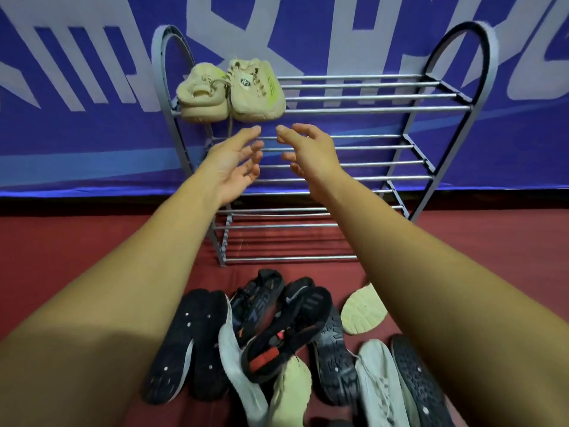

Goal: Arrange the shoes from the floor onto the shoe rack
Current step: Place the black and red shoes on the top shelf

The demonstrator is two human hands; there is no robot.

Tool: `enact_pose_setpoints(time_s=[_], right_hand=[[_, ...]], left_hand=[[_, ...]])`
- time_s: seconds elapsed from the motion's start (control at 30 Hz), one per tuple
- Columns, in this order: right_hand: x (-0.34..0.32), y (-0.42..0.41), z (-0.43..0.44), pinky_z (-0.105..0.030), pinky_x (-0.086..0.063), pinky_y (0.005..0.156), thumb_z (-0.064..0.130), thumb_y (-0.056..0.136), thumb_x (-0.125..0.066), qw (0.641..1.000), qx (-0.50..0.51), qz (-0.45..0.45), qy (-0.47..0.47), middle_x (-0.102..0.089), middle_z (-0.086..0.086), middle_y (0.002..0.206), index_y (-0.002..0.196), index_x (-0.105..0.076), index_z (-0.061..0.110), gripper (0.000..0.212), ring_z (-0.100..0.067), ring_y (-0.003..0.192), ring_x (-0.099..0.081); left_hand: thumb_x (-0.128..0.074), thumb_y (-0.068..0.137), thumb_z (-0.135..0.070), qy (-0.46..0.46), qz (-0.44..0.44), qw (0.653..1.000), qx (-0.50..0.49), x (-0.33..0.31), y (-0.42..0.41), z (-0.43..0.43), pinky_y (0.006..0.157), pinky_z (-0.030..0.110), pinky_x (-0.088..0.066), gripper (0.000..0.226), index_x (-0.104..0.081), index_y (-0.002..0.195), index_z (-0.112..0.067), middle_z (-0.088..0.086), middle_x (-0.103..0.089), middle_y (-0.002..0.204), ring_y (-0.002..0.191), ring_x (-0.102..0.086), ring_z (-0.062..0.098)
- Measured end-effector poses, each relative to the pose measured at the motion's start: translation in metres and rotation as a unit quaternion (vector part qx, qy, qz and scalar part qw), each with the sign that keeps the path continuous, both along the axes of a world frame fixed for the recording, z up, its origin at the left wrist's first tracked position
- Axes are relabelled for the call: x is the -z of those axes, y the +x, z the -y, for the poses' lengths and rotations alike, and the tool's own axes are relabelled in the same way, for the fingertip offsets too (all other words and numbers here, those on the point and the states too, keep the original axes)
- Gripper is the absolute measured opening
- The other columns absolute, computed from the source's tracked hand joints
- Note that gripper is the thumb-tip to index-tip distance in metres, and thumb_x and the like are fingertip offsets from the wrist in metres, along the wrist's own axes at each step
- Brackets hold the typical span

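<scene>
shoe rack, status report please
Left hand and right hand open, empty. Beige pair on shoe rack, top left. Shoe pile on floor; nothing blocking.

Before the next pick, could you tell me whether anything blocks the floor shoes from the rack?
Nothing visible does: bare floor separates pile and rack; only a beige pair occupies the top shelf's left end.

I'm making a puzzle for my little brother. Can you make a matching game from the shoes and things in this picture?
Things:
1 cream pair
2 black shoe with red patch
3 banner
4 floor

Matches:
A dark red
B lying in the pile
C blue, behind the rack
D top shelf, left end

Pairs: 1-D, 2-B, 3-C, 4-A
</scene>
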State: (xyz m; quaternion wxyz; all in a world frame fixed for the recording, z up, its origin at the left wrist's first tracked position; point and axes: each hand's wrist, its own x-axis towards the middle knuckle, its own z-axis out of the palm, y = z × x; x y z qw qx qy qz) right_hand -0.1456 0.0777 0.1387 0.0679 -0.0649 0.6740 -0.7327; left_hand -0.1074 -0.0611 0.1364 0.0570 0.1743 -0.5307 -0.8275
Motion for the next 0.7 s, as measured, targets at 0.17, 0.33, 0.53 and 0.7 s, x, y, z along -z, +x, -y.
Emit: enact_pose_setpoints(time_s=[0.17, 0.33, 0.53, 0.7], right_hand=[[0.03, 0.027, -0.035, -0.012, -0.04, 0.042, 0.024, 0.094, -0.069, 0.997, 0.006, 0.028, 0.074, -0.068, -0.017, 0.123, 0.132, -0.055, 0.001, 0.047, -0.01, 0.073, -0.06], [0.071, 0.059, -0.069, -0.014, -0.038, 0.041, 0.028, 0.093, -0.07, 0.979, -0.023, 0.062, 0.195, -0.071, -0.016, 0.108, 0.127, -0.059, 0.0, 0.045, -0.018, 0.074, -0.062], [0.127, 0.101, -0.094, -0.026, -0.05, 0.065, 0.038, 0.091, -0.072, 0.942, -0.099, 0.089, 0.309, -0.072, -0.01, 0.111, 0.117, -0.065, 0.006, 0.042, -0.023, 0.088, -0.071], [0.16, 0.118, -0.09, -0.042, -0.056, 0.09, 0.038, 0.09, -0.073, 0.922, -0.12, 0.114, 0.349, -0.075, -0.016, 0.102, 0.104, -0.07, 0.001, 0.04, -0.029, 0.093, -0.07]], left_hand=[[-0.073, 0.086, -0.032, -0.128, 0.08, 0.987, 0.052, 0.034, 0.028, -0.014, 0.059, 0.02, -0.042, 0.013, -0.065, 0.094, -0.026, -0.006, -0.069, 0.091, 0.074, -0.06, 0.008], [-0.078, 0.081, -0.033, -0.261, 0.139, 0.949, 0.108, 0.066, 0.057, -0.017, 0.061, 0.023, -0.044, 0.019, -0.07, 0.095, -0.024, -0.006, -0.075, 0.095, 0.078, -0.067, 0.009], [-0.079, 0.079, -0.034, -0.364, 0.167, 0.895, 0.194, 0.108, 0.088, -0.018, 0.08, 0.032, -0.054, 0.02, -0.073, 0.092, -0.02, 0.004, -0.077, 0.1, 0.094, -0.072, 0.014], [-0.077, 0.08, -0.036, -0.394, 0.207, 0.869, 0.216, 0.14, 0.105, -0.016, 0.079, 0.03, -0.055, 0.023, -0.074, 0.095, -0.019, 0.002, -0.077, 0.102, 0.094, -0.07, 0.012]])
